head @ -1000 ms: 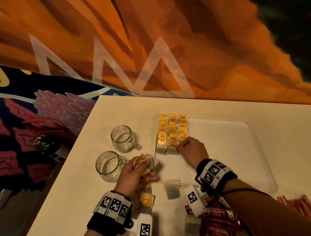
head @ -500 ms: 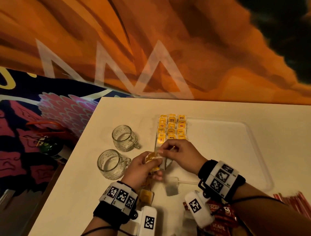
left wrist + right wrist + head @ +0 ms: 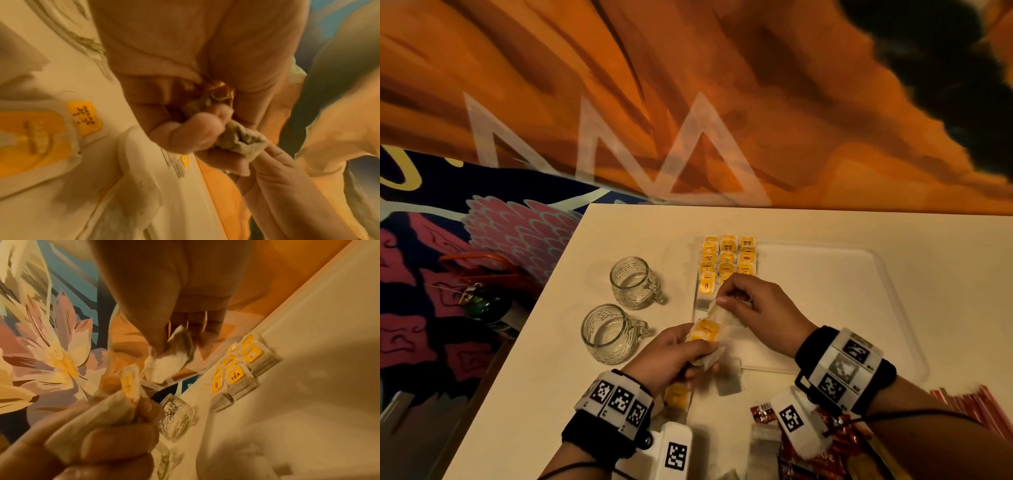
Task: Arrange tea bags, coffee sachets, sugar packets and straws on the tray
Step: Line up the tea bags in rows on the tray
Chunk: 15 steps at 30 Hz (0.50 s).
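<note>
On the left part of the white tray (image 3: 876, 274) lie three rows of tea bags (image 3: 727, 257) with yellow tags, also seen as rows of tea bags (image 3: 236, 374) in the right wrist view. My left hand (image 3: 700, 349) grips a bunch of tea bags (image 3: 705, 332) just in front of the rows. My right hand (image 3: 722, 299) pinches one white tea bag (image 3: 172, 356) by its edge, close above the bunch (image 3: 115, 402). In the left wrist view my left fingers (image 3: 185, 134) curl round crumpled bags (image 3: 240, 141).
Two glass mugs (image 3: 635, 282) (image 3: 609, 334) stand left of the tray. Loose tea bags (image 3: 729, 380) (image 3: 676, 394) lie at the tray's near edge. Red coffee sachets (image 3: 808, 459) lie under my right wrist, red straws (image 3: 976, 407) at the far right. A patterned wall runs behind the table.
My right hand left the tea bag rows, came back to the bunch in my left hand and pinched one bag out of it. The left hand stayed nearly still.
</note>
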Motion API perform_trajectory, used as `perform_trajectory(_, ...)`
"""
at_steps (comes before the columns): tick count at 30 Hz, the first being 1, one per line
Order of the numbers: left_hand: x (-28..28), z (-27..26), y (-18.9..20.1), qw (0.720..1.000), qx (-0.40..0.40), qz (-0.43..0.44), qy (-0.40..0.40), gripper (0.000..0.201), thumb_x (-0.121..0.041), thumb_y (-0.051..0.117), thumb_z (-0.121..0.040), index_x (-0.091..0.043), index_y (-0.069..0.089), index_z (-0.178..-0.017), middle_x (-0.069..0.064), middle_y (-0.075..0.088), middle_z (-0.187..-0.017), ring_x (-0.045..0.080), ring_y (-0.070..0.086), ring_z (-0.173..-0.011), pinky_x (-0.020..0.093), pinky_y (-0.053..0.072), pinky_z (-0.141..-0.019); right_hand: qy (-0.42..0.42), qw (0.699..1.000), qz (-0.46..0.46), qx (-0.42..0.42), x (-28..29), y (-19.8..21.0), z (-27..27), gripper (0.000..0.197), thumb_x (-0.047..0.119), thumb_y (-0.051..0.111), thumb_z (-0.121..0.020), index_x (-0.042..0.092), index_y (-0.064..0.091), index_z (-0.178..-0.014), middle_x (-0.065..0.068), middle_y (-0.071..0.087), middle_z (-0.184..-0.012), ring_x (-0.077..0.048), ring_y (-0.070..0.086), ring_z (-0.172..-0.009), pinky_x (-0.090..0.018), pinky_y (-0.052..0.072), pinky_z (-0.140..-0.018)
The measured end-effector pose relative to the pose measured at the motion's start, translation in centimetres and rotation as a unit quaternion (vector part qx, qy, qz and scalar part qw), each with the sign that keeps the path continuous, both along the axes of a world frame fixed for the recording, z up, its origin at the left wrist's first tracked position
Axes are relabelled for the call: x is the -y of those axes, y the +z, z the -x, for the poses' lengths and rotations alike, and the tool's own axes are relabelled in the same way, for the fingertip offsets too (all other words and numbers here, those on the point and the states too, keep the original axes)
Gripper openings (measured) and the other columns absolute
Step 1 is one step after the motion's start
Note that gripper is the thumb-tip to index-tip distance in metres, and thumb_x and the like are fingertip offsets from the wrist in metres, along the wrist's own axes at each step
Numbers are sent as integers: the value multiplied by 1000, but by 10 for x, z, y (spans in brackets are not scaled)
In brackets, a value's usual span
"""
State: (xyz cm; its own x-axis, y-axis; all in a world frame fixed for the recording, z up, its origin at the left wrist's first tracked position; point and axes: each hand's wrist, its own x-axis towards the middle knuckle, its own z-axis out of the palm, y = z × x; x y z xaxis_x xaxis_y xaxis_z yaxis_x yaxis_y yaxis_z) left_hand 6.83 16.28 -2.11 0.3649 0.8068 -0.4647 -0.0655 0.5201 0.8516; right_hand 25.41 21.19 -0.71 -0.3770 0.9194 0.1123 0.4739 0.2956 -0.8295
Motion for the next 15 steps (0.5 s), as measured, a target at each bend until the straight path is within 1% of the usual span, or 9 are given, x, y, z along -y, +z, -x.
perform_trajectory(2,1,1,-2,1000,-21,-11,-6,7,-12,66,-80,-7,63,-83,16,62,-69,13,37,-42,21,36,-40,-11,1000,3,-16,0,2,-2,7,24,58,-95,18,62,-93,13,61,-84,3,54,-77,-10,39,-70)
perform_trajectory(3,2,1,-3,999,-28,-14,-3,6,-11,66,-82,-6,64,-84,16,62,-69,13,38,-43,21,36,-40,-16,1000,11,-24,0,2,-3,8,25,57,-95,18,62,-93,14,60,-82,3,53,-75,-11,40,-68)
perform_trajectory(6,1,2,-6,999,-27,-6,19,11,-13,63,-84,-4,68,-90,14,59,-68,14,38,-45,21,34,-41,-44,997,40,-48,-3,-2,-5,8,23,56,-96,18,60,-93,15,57,-77,3,52,-70,-14,40,-66)
perform_trajectory(7,0,2,-6,999,-23,1,31,10,-10,60,-87,-4,67,-88,12,57,-66,14,38,-44,21,34,-41,-57,996,47,-57,-5,-3,-7,7,23,56,-96,17,60,-93,14,57,-77,3,52,-69,-15,40,-65)
perform_trajectory(9,0,5,-8,998,-23,18,54,13,-8,52,-91,-4,62,-84,9,56,-62,13,38,-43,20,33,-41,-84,991,64,-79,-8,-6,-11,8,21,56,-96,17,61,-92,11,59,-78,0,52,-69,-20,42,-65)
perform_trajectory(10,0,6,-9,997,-25,22,65,14,-9,50,-93,-4,60,-84,8,55,-61,13,38,-42,20,33,-42,-96,989,74,-90,-9,-7,-13,8,21,57,-95,17,61,-90,8,61,-79,-6,54,-72,-23,43,-65)
perform_trajectory(12,0,9,-11,996,-44,13,77,18,-19,52,-94,-7,56,-81,8,49,-60,14,40,-44,22,34,-43,-108,985,91,-102,-11,-9,-16,10,21,58,-95,21,62,-85,5,62,-80,-14,56,-74,-29,46,-65)
perform_trajectory(14,0,11,-12,992,-93,-15,85,29,-32,55,-93,-13,56,-71,8,46,-59,15,41,-46,23,35,-44,-108,983,102,-106,-11,-9,-18,13,21,59,-94,25,63,-82,4,62,-79,-15,56,-73,-32,48,-65)
perform_trajectory(15,0,10,-10,988,-116,-35,90,34,-36,56,-92,-16,55,-65,7,46,-57,16,41,-46,23,34,-44,-105,983,107,-107,-11,-9,-19,14,21,59,-94,25,63,-82,4,62,-78,-15,56,-72,-31,47,-65)
